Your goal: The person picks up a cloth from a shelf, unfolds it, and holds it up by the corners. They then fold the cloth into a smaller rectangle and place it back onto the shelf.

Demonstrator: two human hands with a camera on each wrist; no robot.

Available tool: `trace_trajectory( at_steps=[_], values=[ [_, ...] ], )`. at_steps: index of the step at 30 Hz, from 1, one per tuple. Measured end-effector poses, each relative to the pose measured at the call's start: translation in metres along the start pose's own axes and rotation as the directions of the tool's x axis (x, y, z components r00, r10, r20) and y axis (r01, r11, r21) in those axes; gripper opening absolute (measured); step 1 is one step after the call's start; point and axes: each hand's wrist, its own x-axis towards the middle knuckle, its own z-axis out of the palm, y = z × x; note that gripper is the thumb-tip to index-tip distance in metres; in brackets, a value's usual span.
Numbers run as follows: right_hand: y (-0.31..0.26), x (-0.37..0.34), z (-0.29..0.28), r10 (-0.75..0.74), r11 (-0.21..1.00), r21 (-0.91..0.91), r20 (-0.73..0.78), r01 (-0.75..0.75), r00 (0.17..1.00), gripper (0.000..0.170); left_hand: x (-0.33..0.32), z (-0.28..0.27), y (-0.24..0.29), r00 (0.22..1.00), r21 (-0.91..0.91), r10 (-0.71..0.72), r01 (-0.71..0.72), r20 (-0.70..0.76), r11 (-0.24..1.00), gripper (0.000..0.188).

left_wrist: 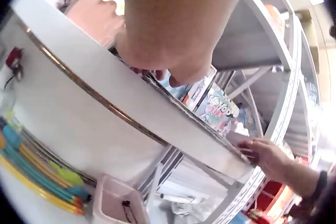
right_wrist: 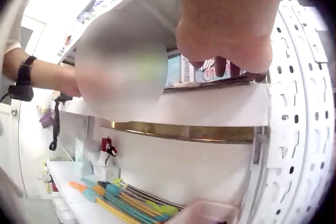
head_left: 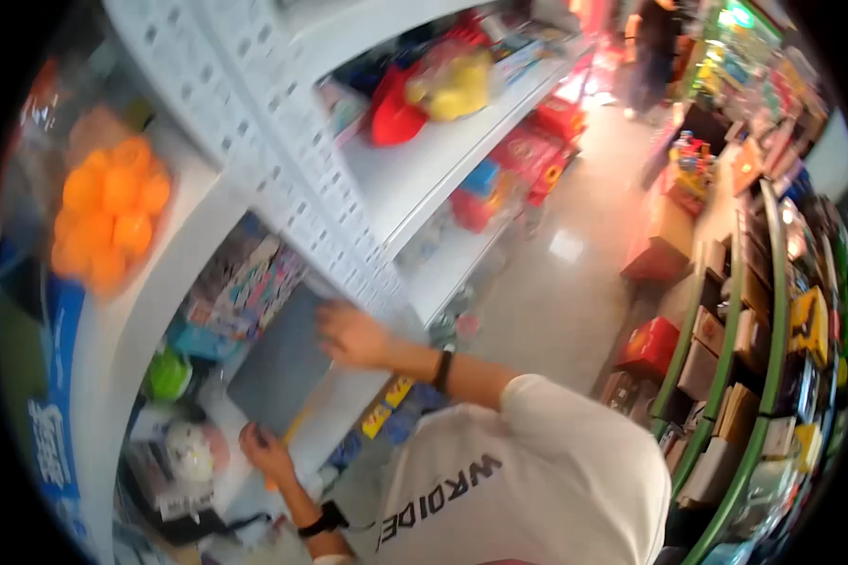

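On a white shelf [left_wrist: 131, 103], I see the left hand [head_left: 269, 454] and right hand [head_left: 353, 336] at a gray board [head_left: 281, 361]; fingers [right_wrist: 220, 65] bent, grip unclear.

From the head, forward and down, the white shelf [head_left: 350, 400] is viewed; from both wrists, close in, its edge [left_wrist: 131, 111] and a pinkish bin [left_wrist: 113, 192] are shared.

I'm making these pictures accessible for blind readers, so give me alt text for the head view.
A white-shirted person has the left hand and right hand at a flat grey panel on a white shelf. Packaged goods lie beyond it; a cluster of round orange objects shows at upper left. At right, an aisle runs beside green-edged racks.
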Motion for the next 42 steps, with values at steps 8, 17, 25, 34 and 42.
trace_trajectory(
  at_steps=[8,17,25,34,42],
  values=[
    [-0.022,-0.055,-0.058,0.647,0.64,0.312,0.276,-0.702,0.711,0.015,-0.04,-0.041,0.074,0.691,-0.594,-0.702,0.642,0.174,0.485,0.026],
    [-0.028,-0.013,-0.049,0.798,0.012,0.575,0.488,-0.818,0.355,0.051,-0.016,-0.033,0.076,0.296,-0.641,-0.874,0.767,0.385,-0.022,0.038],
    [-0.018,-0.013,-0.039,0.771,0.059,0.62,0.469,-0.783,0.43,0.047,-0.008,-0.039,0.088,0.355,-0.578,-0.885,0.806,0.301,0.127,0.029],
    [-0.016,-0.01,-0.036,0.789,0.078,0.656,0.42,-0.751,0.449,0.044,-0.009,-0.036,0.092,0.342,-0.64,-0.905,0.76,0.254,0.107,0.025],
    [-0.014,-0.015,-0.036,0.777,0.143,0.684,0.37,-0.715,0.509,0.044,-0.01,-0.037,0.103,0.371,-0.699,-0.902,0.705,0.222,0.118,0.018]
  ],
)
